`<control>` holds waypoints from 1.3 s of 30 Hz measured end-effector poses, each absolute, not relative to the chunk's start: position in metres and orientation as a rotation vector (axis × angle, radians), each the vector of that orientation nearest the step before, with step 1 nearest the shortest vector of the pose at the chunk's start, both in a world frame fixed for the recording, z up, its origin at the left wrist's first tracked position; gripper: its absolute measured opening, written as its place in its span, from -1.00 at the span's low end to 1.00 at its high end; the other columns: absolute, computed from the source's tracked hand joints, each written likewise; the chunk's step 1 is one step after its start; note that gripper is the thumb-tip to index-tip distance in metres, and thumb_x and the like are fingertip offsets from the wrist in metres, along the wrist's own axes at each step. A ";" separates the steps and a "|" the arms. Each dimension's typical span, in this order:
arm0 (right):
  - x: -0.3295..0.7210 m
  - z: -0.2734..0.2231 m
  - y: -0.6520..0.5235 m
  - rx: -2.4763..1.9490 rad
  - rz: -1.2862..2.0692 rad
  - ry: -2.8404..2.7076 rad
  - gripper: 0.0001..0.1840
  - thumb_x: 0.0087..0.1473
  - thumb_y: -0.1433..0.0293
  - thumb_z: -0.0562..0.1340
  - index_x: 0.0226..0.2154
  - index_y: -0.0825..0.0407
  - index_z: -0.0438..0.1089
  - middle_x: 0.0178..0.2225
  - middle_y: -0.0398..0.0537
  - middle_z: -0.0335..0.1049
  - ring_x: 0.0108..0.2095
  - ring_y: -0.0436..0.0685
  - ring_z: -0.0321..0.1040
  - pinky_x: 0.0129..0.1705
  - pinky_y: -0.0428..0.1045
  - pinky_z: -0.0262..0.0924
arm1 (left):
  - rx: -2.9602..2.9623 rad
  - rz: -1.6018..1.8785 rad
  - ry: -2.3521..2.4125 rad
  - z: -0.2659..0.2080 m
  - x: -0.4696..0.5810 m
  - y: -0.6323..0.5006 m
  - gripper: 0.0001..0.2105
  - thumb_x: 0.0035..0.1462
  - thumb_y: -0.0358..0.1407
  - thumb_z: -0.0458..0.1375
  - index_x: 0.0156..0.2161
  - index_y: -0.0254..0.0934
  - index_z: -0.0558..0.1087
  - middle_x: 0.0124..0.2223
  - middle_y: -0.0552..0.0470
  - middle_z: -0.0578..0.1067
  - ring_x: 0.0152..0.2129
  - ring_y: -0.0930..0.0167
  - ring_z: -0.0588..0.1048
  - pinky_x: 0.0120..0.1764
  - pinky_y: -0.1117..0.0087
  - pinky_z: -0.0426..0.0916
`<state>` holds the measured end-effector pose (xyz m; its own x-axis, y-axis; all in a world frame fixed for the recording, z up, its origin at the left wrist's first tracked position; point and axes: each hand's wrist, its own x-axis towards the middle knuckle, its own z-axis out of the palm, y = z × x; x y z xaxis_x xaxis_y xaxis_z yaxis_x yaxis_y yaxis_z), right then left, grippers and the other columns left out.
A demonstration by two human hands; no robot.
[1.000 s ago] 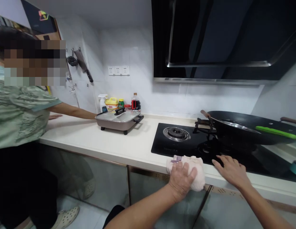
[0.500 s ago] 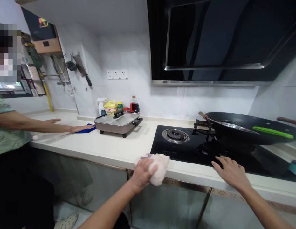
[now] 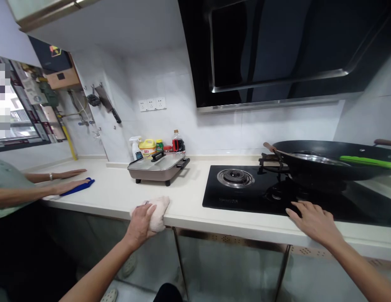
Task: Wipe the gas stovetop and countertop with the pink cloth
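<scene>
The left hand [image 3: 141,220] grips a pale cloth [image 3: 157,209] at the table's [image 3: 189,201] front edge, partly covering it. The right hand [image 3: 313,218] lies open and flat by the black stove [image 3: 245,195]. The wok [image 3: 334,157] is cut off at the frame's right.

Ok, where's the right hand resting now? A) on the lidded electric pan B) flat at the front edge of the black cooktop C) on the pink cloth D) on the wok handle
B: the right hand lies flat, palm down, at the cooktop's front edge, empty.
</scene>
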<state>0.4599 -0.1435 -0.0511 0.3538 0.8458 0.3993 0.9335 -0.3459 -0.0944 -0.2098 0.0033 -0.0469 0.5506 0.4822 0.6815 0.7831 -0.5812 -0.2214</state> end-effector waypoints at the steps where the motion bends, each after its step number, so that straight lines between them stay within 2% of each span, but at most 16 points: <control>1: 0.460 -0.051 -0.143 -2.319 -0.400 -1.571 -0.18 0.25 -0.10 -0.16 0.24 0.00 0.38 0.28 0.16 0.30 0.22 0.46 0.23 0.21 0.39 0.12 | -2.263 -0.781 -1.011 -0.048 -0.196 -0.001 -0.16 -0.08 -0.19 0.40 0.30 -0.18 0.18 0.21 -0.29 0.40 0.19 -0.11 0.36 0.17 -0.10 0.27; 5: 0.460 -0.051 -0.143 -2.326 -0.388 -1.557 -0.18 0.24 -0.10 -0.15 0.25 0.00 0.38 0.29 0.17 0.29 0.23 0.48 0.22 0.22 0.40 0.11 | -2.258 -0.851 -0.925 -0.065 -0.118 -0.022 -0.10 -0.13 -0.21 0.45 0.32 -0.16 0.16 0.19 -0.28 0.41 0.18 -0.14 0.34 0.15 -0.13 0.24; 8: 0.459 -0.049 -0.144 -2.324 -0.382 -1.565 -0.19 0.25 -0.10 -0.15 0.25 0.00 0.38 0.29 0.18 0.30 0.23 0.48 0.22 0.22 0.39 0.11 | -2.301 -0.917 -0.905 -0.081 -0.048 -0.037 -0.12 -0.09 -0.17 0.44 0.33 -0.10 0.18 0.20 -0.26 0.40 0.13 -0.11 0.38 0.14 -0.15 0.21; 11: 0.459 -0.047 -0.145 -2.322 -0.374 -1.573 -0.20 0.26 -0.09 -0.15 0.25 0.01 0.38 0.29 0.18 0.30 0.24 0.47 0.22 0.23 0.40 0.11 | -2.345 -0.993 -0.858 -0.093 0.022 -0.055 -0.10 -0.11 -0.16 0.46 0.34 -0.16 0.22 0.18 -0.33 0.40 0.10 -0.13 0.38 0.12 -0.17 0.20; 16: 0.458 -0.046 -0.146 -2.321 -0.378 -1.552 -0.22 0.28 -0.09 -0.13 0.23 -0.02 0.40 0.31 0.13 0.30 0.24 0.47 0.23 0.24 0.41 0.10 | -2.487 -0.797 -0.899 -0.086 0.123 -0.093 -0.04 -0.10 0.05 0.44 0.37 -0.08 0.17 0.23 -0.25 0.41 0.09 -0.09 0.40 0.13 -0.17 0.25; 19: 0.458 -0.048 -0.147 -2.317 -0.416 -1.547 -0.26 0.29 -0.06 -0.11 0.23 -0.04 0.41 0.30 0.13 0.30 0.24 0.47 0.25 0.24 0.40 0.10 | -2.530 -0.713 -0.843 -0.075 0.155 -0.109 -0.06 -0.02 0.03 0.40 0.40 -0.13 0.13 0.27 -0.28 0.39 0.12 -0.07 0.40 0.13 -0.15 0.27; 25: 0.457 -0.049 -0.147 -2.299 -0.425 -1.548 -0.29 0.30 -0.06 -0.09 0.21 -0.05 0.42 0.30 0.11 0.31 0.24 0.45 0.25 0.22 0.38 0.12 | -2.659 -0.704 -0.649 -0.060 0.138 -0.104 -0.13 0.04 -0.15 0.38 0.41 -0.10 0.11 0.31 -0.26 0.36 0.17 -0.04 0.40 0.17 -0.09 0.28; 29: 0.456 -0.047 -0.147 -2.290 -0.431 -1.567 -0.30 0.31 -0.04 -0.08 0.21 -0.02 0.42 0.29 0.12 0.32 0.24 0.42 0.25 0.23 0.36 0.12 | -2.691 -0.756 -0.658 -0.058 0.087 -0.088 -0.05 -0.03 -0.22 0.43 0.42 -0.12 0.07 0.33 -0.30 0.33 0.23 -0.05 0.35 0.22 -0.11 0.24; 32: 0.454 -0.046 -0.148 -2.279 -0.438 -1.575 -0.30 0.33 -0.03 -0.09 0.22 0.00 0.42 0.29 0.13 0.32 0.25 0.43 0.24 0.23 0.36 0.12 | -2.681 -0.761 -0.759 -0.053 0.046 -0.078 0.03 -0.09 -0.19 0.48 0.43 -0.15 0.05 0.36 -0.33 0.30 0.28 -0.06 0.31 0.27 -0.13 0.19; 35: 0.452 -0.044 -0.149 -2.274 -0.431 -1.571 -0.29 0.33 -0.02 -0.11 0.22 0.01 0.42 0.28 0.14 0.32 0.24 0.44 0.24 0.22 0.37 0.12 | -2.721 -0.700 -0.926 -0.041 0.015 -0.073 0.07 -0.15 -0.08 0.53 0.42 -0.16 0.12 0.38 -0.34 0.29 0.31 -0.08 0.28 0.30 -0.14 0.16; 39: 0.449 -0.040 -0.150 -2.279 -0.411 -1.566 -0.29 0.33 -0.02 -0.11 0.22 0.01 0.42 0.28 0.16 0.32 0.25 0.45 0.23 0.22 0.37 0.12 | -2.812 -0.592 -1.253 -0.021 0.003 -0.068 0.16 -0.30 0.02 0.56 0.42 -0.10 0.17 0.43 -0.26 0.23 0.36 -0.09 0.20 0.34 -0.11 0.13</control>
<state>0.4492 -0.1503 -0.0404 0.3492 0.8364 0.4225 0.9361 -0.3320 -0.1164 0.0028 -0.0681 -0.0205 0.6090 0.7160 0.3413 0.7183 -0.6803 0.1454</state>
